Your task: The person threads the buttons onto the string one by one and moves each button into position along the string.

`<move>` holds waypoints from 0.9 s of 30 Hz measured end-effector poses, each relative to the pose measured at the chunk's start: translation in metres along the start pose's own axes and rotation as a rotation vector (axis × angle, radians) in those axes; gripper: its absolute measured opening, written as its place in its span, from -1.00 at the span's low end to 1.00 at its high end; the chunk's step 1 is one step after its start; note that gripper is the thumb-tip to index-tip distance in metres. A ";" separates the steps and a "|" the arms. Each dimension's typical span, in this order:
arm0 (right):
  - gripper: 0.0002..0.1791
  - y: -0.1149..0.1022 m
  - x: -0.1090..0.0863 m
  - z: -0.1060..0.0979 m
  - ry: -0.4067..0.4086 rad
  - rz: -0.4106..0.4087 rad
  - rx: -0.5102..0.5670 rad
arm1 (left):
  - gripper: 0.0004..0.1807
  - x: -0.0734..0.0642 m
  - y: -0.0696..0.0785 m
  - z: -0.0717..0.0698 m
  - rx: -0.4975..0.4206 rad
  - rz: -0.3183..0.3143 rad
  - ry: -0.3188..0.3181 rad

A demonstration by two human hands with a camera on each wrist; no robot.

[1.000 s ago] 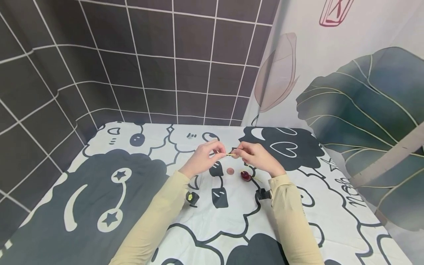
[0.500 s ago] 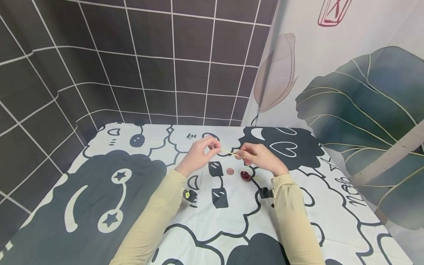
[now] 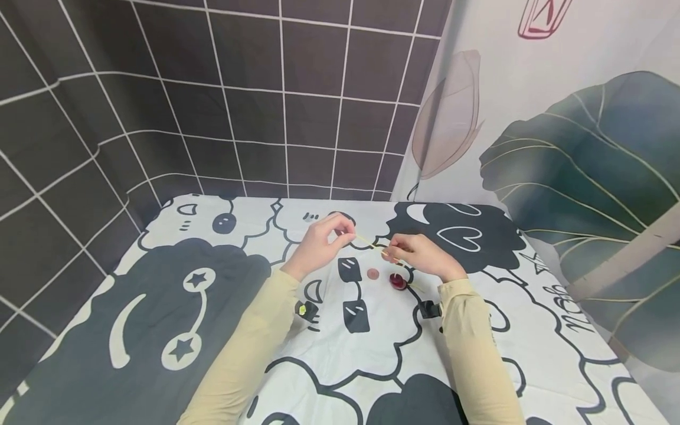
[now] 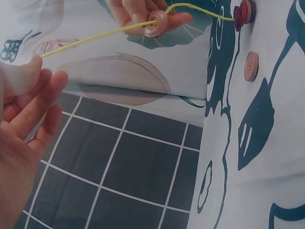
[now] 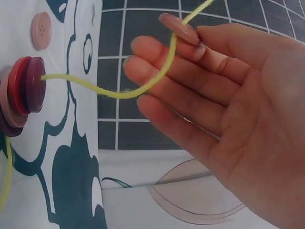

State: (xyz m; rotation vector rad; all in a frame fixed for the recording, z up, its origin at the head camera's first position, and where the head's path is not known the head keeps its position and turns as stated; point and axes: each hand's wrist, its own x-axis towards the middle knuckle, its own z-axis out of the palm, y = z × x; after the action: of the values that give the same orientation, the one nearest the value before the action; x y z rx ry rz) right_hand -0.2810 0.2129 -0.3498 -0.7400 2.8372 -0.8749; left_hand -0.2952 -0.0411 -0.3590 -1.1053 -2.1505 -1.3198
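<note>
My left hand (image 3: 319, 242) pinches the end of a yellow yarn (image 4: 95, 38) between thumb and forefinger, its other fingers loosely bent. The yarn runs taut to a pink button (image 5: 181, 29) and passes through it. Thumb and forefinger of my right hand (image 3: 417, 254) pinch that button by its edge, above the cloth. Beyond the button the yarn sags in a curve to a stack of red, pink and dark red buttons (image 5: 19, 93) resting on the cloth. A loose pink button (image 3: 373, 274) lies flat beside the stack.
The surface is covered by a black and white cartoon cloth (image 3: 329, 366). Dark tiled-pattern fabric (image 3: 239, 112) hangs behind it, and a leaf-print curtain (image 3: 584, 147) at the right. A yarn tail (image 5: 6, 176) trails from the stack.
My left hand has drawn away to the left and slightly up, and my right hand has shifted right and down. A longer stretch of yarn shows between them.
</note>
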 end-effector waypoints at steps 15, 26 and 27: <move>-0.85 0.018 -0.002 0.000 -0.135 0.031 -0.001 | -0.95 0.001 0.001 -0.003 0.007 0.038 0.033; -0.82 0.020 -0.003 0.002 -0.210 0.103 0.045 | -0.95 0.003 0.009 -0.013 0.011 0.075 0.060; -0.82 0.021 -0.003 0.003 -0.216 0.107 0.044 | -0.95 0.003 0.009 -0.013 0.014 0.074 0.061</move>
State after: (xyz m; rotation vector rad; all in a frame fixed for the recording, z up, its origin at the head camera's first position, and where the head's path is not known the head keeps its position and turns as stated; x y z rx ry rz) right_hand -0.2870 0.2280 -0.3640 -0.6287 2.6317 -0.7873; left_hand -0.2911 -0.0494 -0.3455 -1.1137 -2.0516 -1.2875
